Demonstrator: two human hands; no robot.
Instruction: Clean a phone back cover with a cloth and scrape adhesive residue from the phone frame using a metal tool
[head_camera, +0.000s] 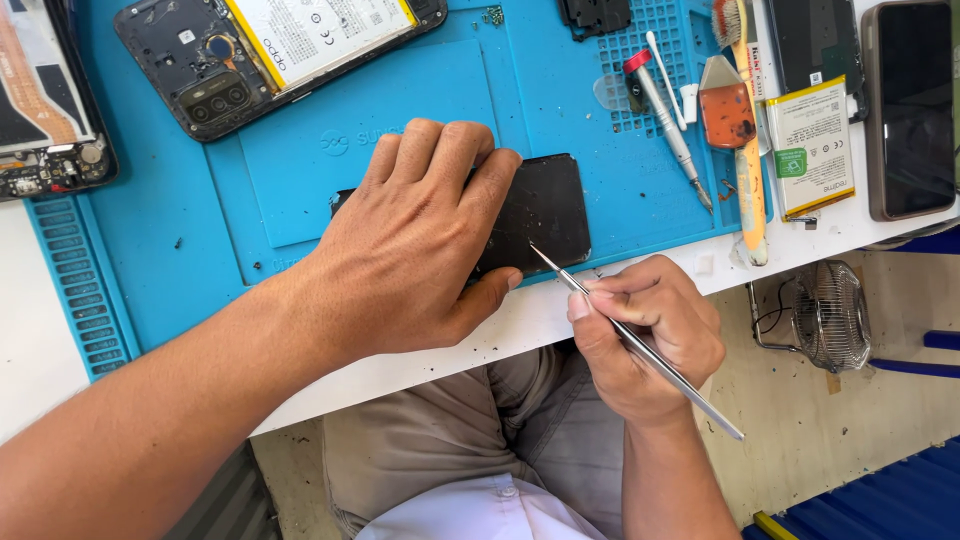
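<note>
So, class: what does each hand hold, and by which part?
Right hand grips metal tweezers at mid-length, tips touching the black phone. Left hand presses flat on that phone.

Phone (545, 210) laid on repair mat (150, 230) near worktop (540, 315) front edge, left hand (410, 240) on it. Tweezers (640, 345) at its right corner. Opened phone (270, 50) behind; screwdriver (665, 120), battery (812, 145) right.

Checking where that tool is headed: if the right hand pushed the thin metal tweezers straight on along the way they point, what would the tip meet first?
Most likely the flat black phone panel lying on the blue silicone work mat. The right hand aims the slim silver tweezers up-left, tip at the panel's lower edge, beside the left hand; contact is unclear.
</note>
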